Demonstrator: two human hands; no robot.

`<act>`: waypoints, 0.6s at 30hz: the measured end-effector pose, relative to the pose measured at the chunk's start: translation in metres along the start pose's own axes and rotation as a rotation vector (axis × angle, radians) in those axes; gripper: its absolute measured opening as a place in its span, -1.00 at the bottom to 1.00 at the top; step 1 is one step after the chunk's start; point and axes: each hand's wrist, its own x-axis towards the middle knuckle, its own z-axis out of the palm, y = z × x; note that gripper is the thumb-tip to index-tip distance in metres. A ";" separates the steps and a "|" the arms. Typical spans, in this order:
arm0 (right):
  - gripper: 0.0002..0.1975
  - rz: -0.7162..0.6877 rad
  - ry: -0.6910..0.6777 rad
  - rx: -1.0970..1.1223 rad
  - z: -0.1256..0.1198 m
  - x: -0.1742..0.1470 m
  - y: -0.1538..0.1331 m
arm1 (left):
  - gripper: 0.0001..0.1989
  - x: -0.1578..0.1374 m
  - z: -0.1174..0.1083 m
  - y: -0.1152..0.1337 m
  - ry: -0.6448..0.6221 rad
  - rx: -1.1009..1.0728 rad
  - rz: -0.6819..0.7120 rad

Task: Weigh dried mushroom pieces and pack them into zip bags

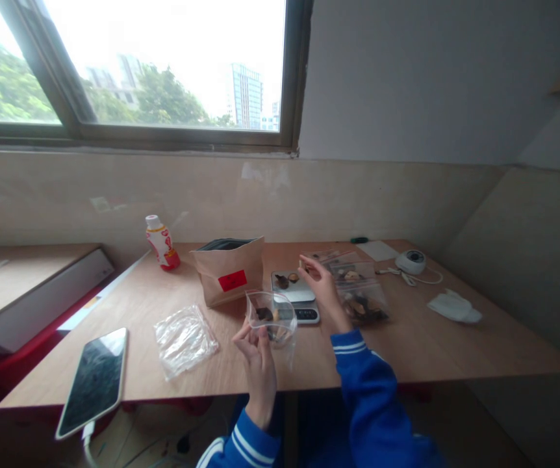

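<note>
My left hand (259, 354) grips the edge of a clear zip bag (287, 330), whose mouth gapes open. Dark and pale dried pieces (264, 314) show through it. Behind the bag lies a kitchen scale (301, 296), with several dried slices (282, 281) at the back of its white platform; the display is too small to read. My right hand (323, 286) hovers over the scale's right side, thumb and fingertips pinched on a small pale piece (301, 263). What kind of piece it is cannot be made out.
Filled zip bags (365, 308) lie right of the scale. A brown paper pouch (231, 276) stands open behind left. Flat clear bags (185, 341), a phone (95, 374) over the front edge, a bottle (163, 246), a white camera (410, 262) and white cloth (454, 307) surround these.
</note>
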 end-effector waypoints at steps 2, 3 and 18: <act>-0.57 -0.047 -0.128 0.096 -0.007 -0.004 -0.034 | -0.68 0.001 0.002 0.001 0.004 0.004 0.008; -0.53 -0.075 -0.223 0.131 -0.010 -0.006 -0.051 | -0.67 0.001 0.002 0.002 0.003 0.002 0.005; -0.59 0.010 -0.226 -0.350 0.049 -0.001 0.041 | -0.62 0.003 -0.003 0.002 0.041 0.025 -0.038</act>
